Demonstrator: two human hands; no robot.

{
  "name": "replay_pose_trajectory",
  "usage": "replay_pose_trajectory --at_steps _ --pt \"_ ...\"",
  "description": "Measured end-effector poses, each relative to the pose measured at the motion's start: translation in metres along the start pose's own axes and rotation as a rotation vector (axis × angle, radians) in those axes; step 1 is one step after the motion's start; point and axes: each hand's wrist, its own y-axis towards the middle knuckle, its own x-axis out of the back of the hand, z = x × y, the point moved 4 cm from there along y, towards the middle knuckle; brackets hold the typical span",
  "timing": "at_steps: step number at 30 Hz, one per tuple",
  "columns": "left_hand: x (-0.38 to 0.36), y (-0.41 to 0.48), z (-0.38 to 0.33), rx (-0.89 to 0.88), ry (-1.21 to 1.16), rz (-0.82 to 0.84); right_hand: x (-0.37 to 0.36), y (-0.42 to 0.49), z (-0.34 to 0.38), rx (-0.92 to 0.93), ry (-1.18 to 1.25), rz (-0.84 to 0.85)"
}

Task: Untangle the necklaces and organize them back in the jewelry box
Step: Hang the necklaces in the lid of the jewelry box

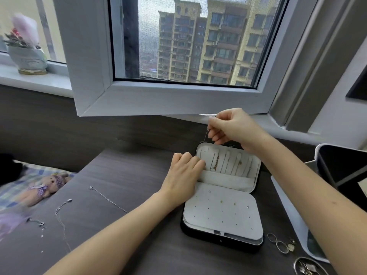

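Right hand (234, 126) pinches a thin chain (205, 136) above the open jewelry box (222, 197); left hand (183, 175), fingers curled, presses the box's pocket flap, holding nothing.

A bedroom in a high-rise flat: at twelve o'clock an open white-framed window (178, 92) faces tall beige apartment blocks (208, 46). At nine o'clock a blue checked bedsheet (17, 187) carries a small plush bear (47, 185), beside the dark wood-grain surface (129, 175). A potted pink flower (25, 46) sits on the sill at ten o'clock.
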Motion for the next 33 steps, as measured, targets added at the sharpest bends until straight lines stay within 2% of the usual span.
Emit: replay_pose_trajectory --at_steps 6,10,15,18,21,26,33 --pt "0.001 -0.002 0.000 -0.003 0.012 -0.057 -0.002 -0.007 -0.003 0.153 -0.397 -0.022" --pt "0.003 -0.002 0.000 0.012 0.006 -0.096 0.000 -0.008 0.006 0.292 -0.440 -0.181" --pt "0.003 -0.002 0.000 0.038 0.014 -0.098 -0.010 -0.002 -0.003 0.241 -0.607 -0.077" --pt "0.002 -0.002 -0.001 0.038 0.016 -0.105 -0.018 -0.001 -0.011 0.226 -0.709 -0.084" --pt "0.003 -0.002 -0.001 0.039 0.013 -0.116 -0.026 0.000 -0.021 0.253 -0.895 -0.142" --pt "0.003 -0.001 -0.001 0.049 0.020 -0.127 -0.044 -0.011 -0.025 0.443 -1.118 -0.345" --pt "0.003 -0.002 -0.001 0.055 0.004 -0.136 -0.050 -0.014 -0.032 0.301 -1.259 -0.464"
